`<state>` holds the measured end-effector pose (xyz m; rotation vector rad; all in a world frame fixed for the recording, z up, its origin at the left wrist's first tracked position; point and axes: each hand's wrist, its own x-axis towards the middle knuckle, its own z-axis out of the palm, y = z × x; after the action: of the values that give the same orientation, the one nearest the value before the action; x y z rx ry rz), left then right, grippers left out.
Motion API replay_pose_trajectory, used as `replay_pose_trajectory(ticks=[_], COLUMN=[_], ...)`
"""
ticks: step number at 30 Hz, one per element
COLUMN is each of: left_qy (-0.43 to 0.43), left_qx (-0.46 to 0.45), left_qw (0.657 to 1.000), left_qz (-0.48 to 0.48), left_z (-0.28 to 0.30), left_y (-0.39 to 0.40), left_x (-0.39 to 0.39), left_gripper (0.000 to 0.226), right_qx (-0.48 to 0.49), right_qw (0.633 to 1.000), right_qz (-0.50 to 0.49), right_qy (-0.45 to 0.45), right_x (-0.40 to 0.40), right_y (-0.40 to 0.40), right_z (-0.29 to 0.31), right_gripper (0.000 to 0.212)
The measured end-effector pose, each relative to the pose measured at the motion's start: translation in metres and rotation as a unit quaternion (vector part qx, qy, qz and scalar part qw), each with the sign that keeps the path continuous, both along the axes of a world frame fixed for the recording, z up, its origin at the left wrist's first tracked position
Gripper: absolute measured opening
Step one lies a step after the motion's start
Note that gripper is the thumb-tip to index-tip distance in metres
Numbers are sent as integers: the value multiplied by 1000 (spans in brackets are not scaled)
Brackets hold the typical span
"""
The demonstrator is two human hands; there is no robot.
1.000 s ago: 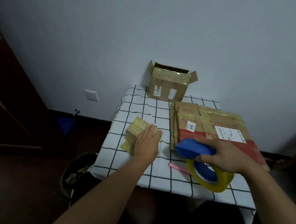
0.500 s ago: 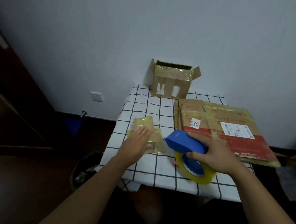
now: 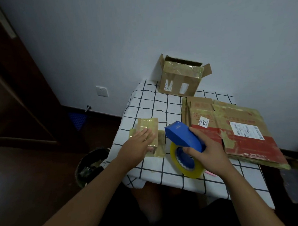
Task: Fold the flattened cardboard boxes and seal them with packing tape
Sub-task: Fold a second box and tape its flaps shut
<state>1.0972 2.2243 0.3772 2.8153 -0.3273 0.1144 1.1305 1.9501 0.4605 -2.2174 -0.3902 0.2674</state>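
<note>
Left hand presses small box flat-fingered; right hand grips tape dispenser.

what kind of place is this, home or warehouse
Most likely a room in a home, not a warehouse: a small table under a checked tablecloth, a wall socket on a plain painted wall, and a waste bin on the dark floor.

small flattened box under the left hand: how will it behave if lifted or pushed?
The small flattened box looks thin and taped over, so probably light, fairly stiff, and glossy enough to slide on the tablecloth. The left hand lies flat on it, likely to stop that.
</note>
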Motion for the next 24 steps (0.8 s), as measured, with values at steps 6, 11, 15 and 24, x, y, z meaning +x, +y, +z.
replay_pose_trajectory(ticks=[6,11,15,24], left_qy=[-15,-10,-12,20], left_qx=[26,5,-10,27], left_qw=[999,1000,1000,999], left_qz=[-18,-14,-11,-5], left_z=[-3,0,-1,6], left_y=[4,3,4,2], left_x=[0,-1,-1,-1], left_gripper=[57,60,56,66], right_qx=[18,28,59,135], right_qw=[1000,1000,998,990], right_qz=[-5,5,12,2], right_qy=[2,2,12,40], right_x=[0,0,0,-3], right_y=[4,7,7,8], right_z=[3,8,13,15], right_gripper=[68,67,68,84])
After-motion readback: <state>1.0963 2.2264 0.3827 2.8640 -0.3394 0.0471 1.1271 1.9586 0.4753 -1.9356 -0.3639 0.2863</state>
